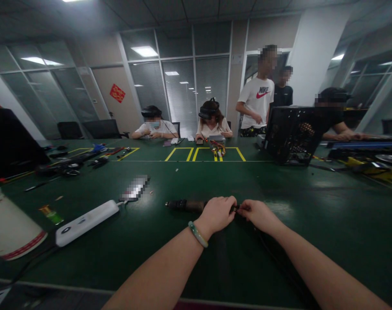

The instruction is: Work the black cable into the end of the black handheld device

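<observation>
On the green tabletop [144,241] lies a dark brown and black electric screwdriver [192,206], its narrow metal tip pointing left. My left hand [217,212], with a green bangle on the wrist, wraps around the screwdriver's rear end and covers much of it. Just to the right, my right hand [257,214] is closed in a pinch at the end of a black cable [270,247]. A small yellowish part shows between the two hands. Whether the cable end is joined to the screwdriver I cannot tell. The cable trails down toward the table's near edge.
To the left are a white power strip [87,223], a small green screwdriver-like item [51,214] and a pale cylinder [11,226]. A black computer case [289,135] stands at the back right. Several people work or stand across the table, near loose cables and wires [219,148].
</observation>
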Tool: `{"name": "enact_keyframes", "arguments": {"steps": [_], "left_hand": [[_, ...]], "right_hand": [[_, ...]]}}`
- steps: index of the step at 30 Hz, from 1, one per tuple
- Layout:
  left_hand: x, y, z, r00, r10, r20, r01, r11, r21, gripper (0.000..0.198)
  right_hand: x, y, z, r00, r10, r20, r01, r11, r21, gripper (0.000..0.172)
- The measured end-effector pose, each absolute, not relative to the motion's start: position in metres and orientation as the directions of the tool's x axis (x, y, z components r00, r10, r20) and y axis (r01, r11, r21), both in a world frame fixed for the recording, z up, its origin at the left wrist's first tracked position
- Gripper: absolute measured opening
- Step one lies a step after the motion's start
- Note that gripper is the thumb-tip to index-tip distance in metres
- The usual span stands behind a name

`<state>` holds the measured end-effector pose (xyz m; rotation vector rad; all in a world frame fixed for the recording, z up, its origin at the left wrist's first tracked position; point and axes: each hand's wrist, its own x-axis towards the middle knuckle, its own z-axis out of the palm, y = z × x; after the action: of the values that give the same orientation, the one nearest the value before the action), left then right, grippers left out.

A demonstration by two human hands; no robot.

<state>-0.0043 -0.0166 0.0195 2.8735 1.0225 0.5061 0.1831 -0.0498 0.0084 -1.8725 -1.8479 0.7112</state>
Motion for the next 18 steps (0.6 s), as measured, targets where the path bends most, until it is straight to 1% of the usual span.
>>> {"name": "enact_keyframes", "arguments": {"steps": [5, 10, 18], "left_hand": [[-0.0037, -0.0173, 0.0203, 0.724, 0.632, 0.278, 0.619, -0.772, 0.145, 0.020], [-0.0039, -0.0181, 0.0205, 0.715, 0.637, 0.287, 0.622, -0.767, 0.154, 0.021], [-0.0040, -0.0154, 0.0184, 0.749, 0.589, 0.306, 0.583, -0.804, 0.121, 0.009]], "right_hand": [[0.1841, -0.0493, 0.0067, -0.019, 0.997, -0.073, 0.774, -0.032, -0.633, 0.021], [0.1836, -0.0489, 0.0048, 0.014, 0.995, -0.097, 0.778, -0.071, -0.624, 0.022], [0.1808, -0.0500, 0.0094, -0.007, 0.998, -0.059, 0.784, -0.031, -0.620, 0.017]]}}
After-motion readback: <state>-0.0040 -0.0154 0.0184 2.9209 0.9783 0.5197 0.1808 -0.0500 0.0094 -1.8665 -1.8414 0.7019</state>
